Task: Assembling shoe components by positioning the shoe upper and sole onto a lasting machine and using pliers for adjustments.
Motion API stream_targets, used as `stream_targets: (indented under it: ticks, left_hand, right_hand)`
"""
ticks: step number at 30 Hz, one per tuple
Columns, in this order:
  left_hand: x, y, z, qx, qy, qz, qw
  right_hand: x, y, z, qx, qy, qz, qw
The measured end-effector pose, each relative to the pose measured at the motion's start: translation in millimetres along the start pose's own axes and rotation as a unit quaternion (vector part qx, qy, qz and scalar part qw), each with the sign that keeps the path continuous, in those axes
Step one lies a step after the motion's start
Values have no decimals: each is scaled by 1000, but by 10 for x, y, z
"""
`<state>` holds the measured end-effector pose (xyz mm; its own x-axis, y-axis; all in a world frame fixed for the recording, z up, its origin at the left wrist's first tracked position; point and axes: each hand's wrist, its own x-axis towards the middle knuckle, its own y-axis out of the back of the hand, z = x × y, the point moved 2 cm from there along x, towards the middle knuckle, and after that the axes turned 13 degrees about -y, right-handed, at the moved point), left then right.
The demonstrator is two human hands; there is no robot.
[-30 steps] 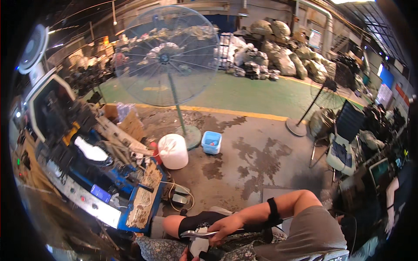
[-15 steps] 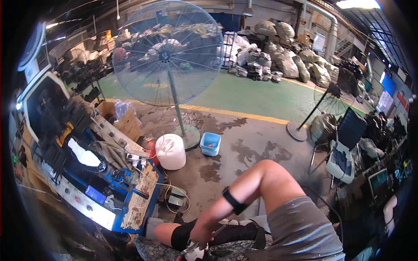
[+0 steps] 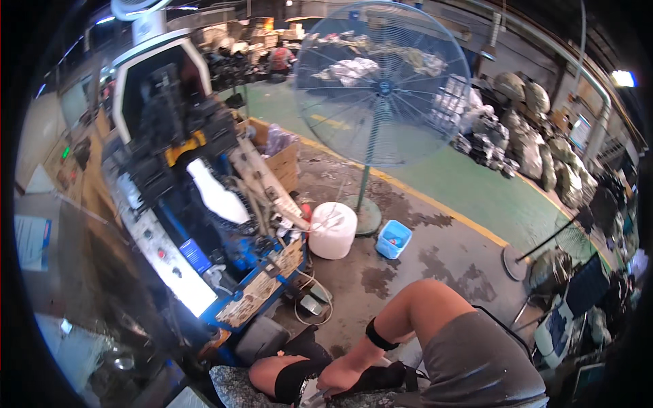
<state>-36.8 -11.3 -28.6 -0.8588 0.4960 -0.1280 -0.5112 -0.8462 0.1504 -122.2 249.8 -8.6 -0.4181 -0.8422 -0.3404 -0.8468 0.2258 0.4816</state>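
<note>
My right arm bends at the elbow, a black band round the forearm, and reaches down to the lower edge. There my right hand (image 3: 338, 378) is closed, its fingers bent round something slim and greyish that I cannot make out. Right beside it lies a small whitish piece (image 3: 311, 393), partly hidden by the fingers. Black cloth (image 3: 292, 379) and a grey patterned fabric (image 3: 235, 387) are close by. I cannot see my left hand.
At left stands a blue-framed machine (image 3: 235, 309) bearing a white shoe-shaped form (image 3: 214, 194). Ahead are a white plastic drum (image 3: 332, 231), a light-blue bin (image 3: 394, 239) and a large pedestal fan (image 3: 384, 88). A cable loops round a foot pedal (image 3: 311, 304). Sacks (image 3: 524, 136) pile up behind.
My view has swung left, so the machine, fan and drum sit farther right in the picture. My right hand stays low beside the whitish piece, still closed.
</note>
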Motion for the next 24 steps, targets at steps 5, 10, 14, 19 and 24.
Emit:
stream_targets:
  ticks: [5, 10, 14, 19, 24]
  left_hand:
    - [-170, -17, 159, -37, 106, 88, 990]
    - [-302, -9, 466, -501, 192, 127, 835]
    - [-306, -41, 587, -378, 196, 139, 894]
    - [-254, -238, 493, -340, 155, 57, 926]
    - [-250, -256, 63, -178, 86, 85, 977]
  right_hand:
    - [570, 84, 201, -118, 80, -5, 990]
    - [739, -20, 104, -125, 171, 1, 977]
    - [407, -288, 5, -162, 184, 82, 966]
    - [-133, -489, -150, -165, 131, 139, 968]
    - [-1448, 371, -162, 204, -232, -34, 951]
